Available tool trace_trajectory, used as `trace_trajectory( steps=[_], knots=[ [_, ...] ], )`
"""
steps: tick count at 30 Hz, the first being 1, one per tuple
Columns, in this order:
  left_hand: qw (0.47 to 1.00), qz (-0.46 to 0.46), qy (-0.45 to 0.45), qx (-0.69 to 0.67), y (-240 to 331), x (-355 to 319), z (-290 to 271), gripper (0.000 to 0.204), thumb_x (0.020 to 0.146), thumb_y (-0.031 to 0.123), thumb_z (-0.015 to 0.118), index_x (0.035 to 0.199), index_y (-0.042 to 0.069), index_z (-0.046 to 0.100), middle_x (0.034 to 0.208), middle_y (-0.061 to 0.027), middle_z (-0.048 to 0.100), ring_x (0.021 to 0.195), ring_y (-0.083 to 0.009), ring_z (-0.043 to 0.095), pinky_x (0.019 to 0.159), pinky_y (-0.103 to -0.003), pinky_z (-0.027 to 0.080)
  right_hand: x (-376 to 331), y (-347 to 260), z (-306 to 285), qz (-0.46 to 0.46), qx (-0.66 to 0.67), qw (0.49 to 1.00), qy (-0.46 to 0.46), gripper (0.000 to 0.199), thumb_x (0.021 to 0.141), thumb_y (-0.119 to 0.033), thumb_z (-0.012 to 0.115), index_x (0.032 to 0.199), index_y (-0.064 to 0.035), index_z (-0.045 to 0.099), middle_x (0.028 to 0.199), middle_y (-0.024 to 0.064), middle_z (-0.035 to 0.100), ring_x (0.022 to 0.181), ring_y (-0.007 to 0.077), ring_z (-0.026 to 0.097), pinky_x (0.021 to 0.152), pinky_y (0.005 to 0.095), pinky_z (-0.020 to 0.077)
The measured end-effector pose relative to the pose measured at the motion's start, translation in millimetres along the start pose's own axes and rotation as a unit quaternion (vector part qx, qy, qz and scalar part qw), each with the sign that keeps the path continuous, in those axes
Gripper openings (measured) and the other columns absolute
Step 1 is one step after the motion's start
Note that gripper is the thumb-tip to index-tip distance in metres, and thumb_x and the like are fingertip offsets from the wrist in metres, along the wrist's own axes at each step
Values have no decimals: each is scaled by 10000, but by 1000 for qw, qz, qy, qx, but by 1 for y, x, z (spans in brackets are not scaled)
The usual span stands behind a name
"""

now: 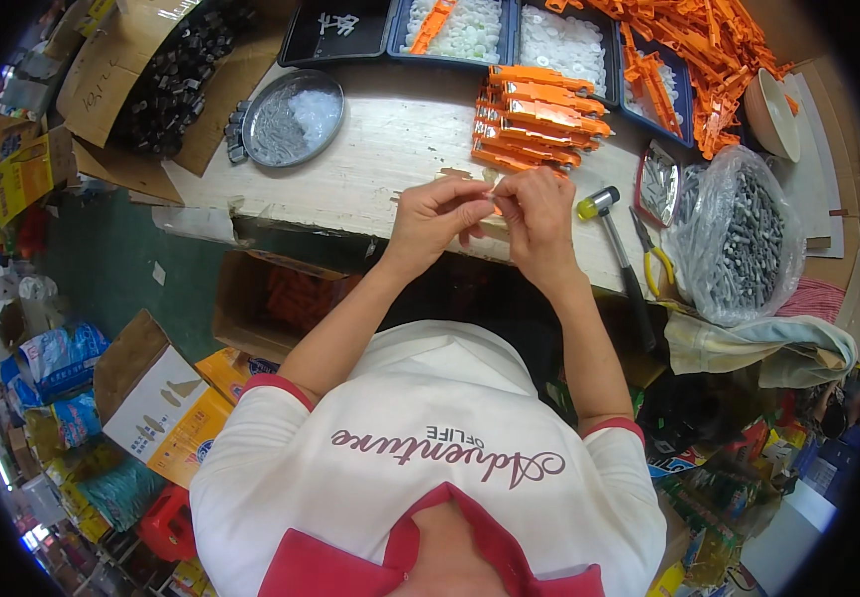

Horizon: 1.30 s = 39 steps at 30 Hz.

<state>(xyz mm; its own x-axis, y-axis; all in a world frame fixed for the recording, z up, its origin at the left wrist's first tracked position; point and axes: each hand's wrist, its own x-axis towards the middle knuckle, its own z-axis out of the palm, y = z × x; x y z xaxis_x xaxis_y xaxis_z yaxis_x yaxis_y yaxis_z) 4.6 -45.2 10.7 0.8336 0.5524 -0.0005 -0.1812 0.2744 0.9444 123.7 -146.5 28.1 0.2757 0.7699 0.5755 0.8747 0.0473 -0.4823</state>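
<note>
Above the table's front edge, my left hand [432, 227] and my right hand [541, 224] meet fingertip to fingertip. Both are closed in a pinch around something small and pale, too tiny to make out; a speck of orange shows between the fingers. Just beyond them lies a row of stacked orange plastic parts [535, 117]. To the right of my right hand rests a hammer [621, 254] with a yellow-tipped head and a dark handle. Beside it are yellow-handled pliers [657, 261]. Off to the left sits a round metal dish [294, 117] with fine metal bits and clear small pieces.
Dark trays [510, 62] with small white pieces line the back. A heap of orange parts [689, 50] rises at the far right. A clear bag of metal pieces [749, 234] and a red-rimmed box [658, 181] stand right; a carton of black parts [166, 99] is at left.
</note>
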Motion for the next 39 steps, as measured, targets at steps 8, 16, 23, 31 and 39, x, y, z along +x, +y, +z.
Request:
trace_trajectory(
  steps=[8, 16, 23, 31, 39],
  knots=[
    [971, 4, 50, 233, 5, 18, -27, 147, 736, 24, 661, 882, 12, 667, 715, -27, 539, 593, -68, 491, 531, -203, 416, -5, 13, 14, 34, -100, 991, -86, 112, 749, -50, 595, 821, -87, 518, 789, 48, 504, 815, 229, 470, 770, 367, 291],
    [948, 24, 12, 317, -7, 25, -27, 169, 738, 0, 650, 902, 32, 674, 701, -7, 485, 627, -73, 464, 551, -222, 397, -5, 19, 31, 15, -143, 984, -107, 127, 743, -57, 597, 837, -87, 516, 817, 46, 511, 836, 233, 463, 771, 386, 292],
    [930, -5, -9, 368, -3, 29, -26, 112, 692, 39, 683, 798, 16, 655, 734, -96, 569, 675, -208, 574, 633, -300, 466, -1, 17, 25, -18, -185, 974, -131, 150, 699, -30, 595, 812, -102, 529, 817, 33, 516, 851, 228, 466, 767, 397, 303],
    [874, -11, -57, 482, 4, 42, -21, 129, 673, 111, 693, 728, 15, 626, 755, -131, 599, 738, -285, 584, 688, -367, 463, -3, 18, 24, -15, -176, 979, -104, 148, 680, -31, 608, 781, -116, 541, 803, 19, 522, 820, 207, 482, 766, 388, 299],
    [801, 3, -175, 573, 30, 73, -16, 183, 632, 119, 727, 739, 6, 631, 673, -130, 608, 599, -215, 591, 565, -335, 462, -8, 26, -21, 104, 20, 994, 17, 107, 726, 15, 624, 809, -14, 563, 753, 88, 546, 692, 241, 522, 623, 314, 402]
  ],
)
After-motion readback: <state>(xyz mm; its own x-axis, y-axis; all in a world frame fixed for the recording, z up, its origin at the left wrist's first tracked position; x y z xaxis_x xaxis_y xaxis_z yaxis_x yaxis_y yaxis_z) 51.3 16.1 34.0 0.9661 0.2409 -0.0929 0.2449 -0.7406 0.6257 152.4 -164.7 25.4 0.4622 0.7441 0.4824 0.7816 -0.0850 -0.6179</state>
